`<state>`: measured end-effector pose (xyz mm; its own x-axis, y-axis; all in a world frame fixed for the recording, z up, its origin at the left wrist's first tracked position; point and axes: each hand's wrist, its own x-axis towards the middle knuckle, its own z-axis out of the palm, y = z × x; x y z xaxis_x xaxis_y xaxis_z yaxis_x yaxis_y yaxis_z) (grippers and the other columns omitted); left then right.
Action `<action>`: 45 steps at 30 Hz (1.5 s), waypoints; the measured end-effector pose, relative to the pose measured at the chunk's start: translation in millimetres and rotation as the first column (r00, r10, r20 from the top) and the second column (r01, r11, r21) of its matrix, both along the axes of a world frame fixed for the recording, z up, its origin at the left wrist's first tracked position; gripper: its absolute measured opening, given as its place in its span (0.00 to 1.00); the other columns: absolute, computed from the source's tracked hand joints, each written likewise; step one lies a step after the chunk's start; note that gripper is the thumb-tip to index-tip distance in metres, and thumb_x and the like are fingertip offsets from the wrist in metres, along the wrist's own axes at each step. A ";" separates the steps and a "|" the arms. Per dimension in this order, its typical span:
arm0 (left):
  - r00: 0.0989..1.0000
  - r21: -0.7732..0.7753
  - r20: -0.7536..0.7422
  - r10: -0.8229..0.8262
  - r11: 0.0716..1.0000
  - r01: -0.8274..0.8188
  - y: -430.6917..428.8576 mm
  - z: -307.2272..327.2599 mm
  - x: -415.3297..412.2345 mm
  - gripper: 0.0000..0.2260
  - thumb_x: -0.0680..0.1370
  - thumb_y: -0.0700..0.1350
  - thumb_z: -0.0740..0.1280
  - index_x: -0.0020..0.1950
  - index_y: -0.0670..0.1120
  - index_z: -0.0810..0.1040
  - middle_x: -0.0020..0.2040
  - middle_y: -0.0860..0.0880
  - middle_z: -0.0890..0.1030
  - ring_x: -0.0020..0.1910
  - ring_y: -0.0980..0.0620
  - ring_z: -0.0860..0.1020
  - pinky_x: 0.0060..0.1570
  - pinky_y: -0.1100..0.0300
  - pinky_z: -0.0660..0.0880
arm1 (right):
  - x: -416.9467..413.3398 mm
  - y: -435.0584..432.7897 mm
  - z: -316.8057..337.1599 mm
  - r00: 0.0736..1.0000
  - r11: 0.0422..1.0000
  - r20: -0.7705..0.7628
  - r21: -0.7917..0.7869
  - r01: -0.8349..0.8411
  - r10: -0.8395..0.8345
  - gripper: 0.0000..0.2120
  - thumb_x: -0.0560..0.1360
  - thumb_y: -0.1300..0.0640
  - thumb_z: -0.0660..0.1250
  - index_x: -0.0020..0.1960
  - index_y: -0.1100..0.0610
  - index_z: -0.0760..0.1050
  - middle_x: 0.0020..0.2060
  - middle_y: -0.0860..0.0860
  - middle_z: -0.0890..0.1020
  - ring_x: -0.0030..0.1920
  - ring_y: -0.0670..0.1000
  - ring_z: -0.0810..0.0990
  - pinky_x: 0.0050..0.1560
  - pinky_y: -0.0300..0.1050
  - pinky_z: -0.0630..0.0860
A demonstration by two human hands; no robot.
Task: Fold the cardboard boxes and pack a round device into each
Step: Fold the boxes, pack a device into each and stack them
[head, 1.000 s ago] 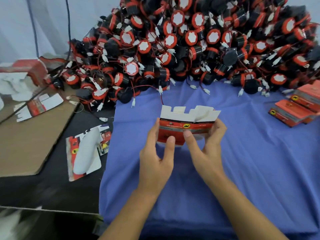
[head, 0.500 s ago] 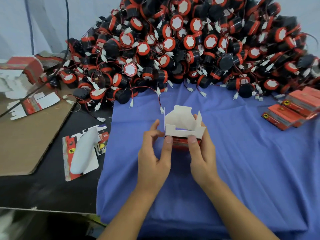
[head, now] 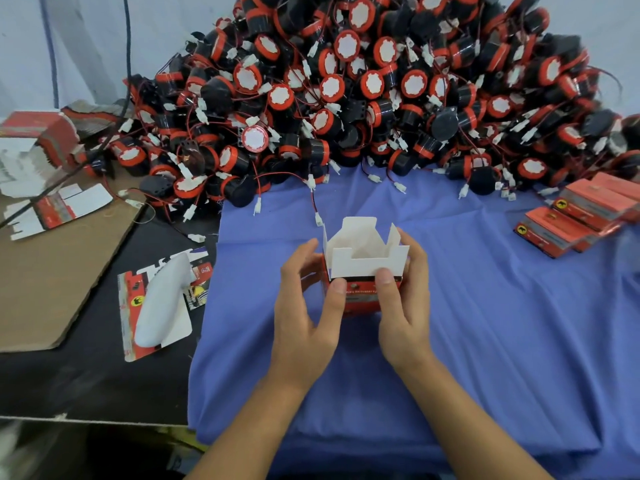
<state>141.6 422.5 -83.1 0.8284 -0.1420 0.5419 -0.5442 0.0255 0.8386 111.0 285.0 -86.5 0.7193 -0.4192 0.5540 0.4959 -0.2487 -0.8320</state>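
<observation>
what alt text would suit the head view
The left hand and right hand hold an open red and white box, flaps up, over a blue cloth. Behind rises a big pile of round black and red devices; red boxes lie stacked at right.

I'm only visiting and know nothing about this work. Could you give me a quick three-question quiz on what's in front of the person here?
1. True or false: the top flaps of the box are folded shut.
2. Pick one. The left hand and the right hand: A) both hold the box, B) are both empty, C) only one touches the box.
3. Fill in: the cloth under the box is ___ in colour.
Key: 1 false, the flaps stand open; 2 A; 3 blue.
</observation>
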 end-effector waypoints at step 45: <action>0.999 0.022 -0.011 -0.041 0.999 0.041 0.1 -1.2 -3.1 0.19 0.83 0.50 0.63 0.75 0.55 0.66 0.66 0.59 0.78 0.63 0.52 0.80 0.57 0.62 0.78 | -1.2 -3.2 -12.2 0.999 0.998 -0.011 -0.032 0.051 -0.052 0.21 0.83 0.47 0.61 0.74 0.47 0.66 0.49 0.46 0.81 0.44 0.51 0.80 0.45 0.41 0.76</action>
<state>138.4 422.6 -84.3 0.8274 -0.1882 0.5292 -0.5340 0.0287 0.8450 109.8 281.8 -98.7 0.7038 -0.4383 0.5591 0.4718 -0.3001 -0.8291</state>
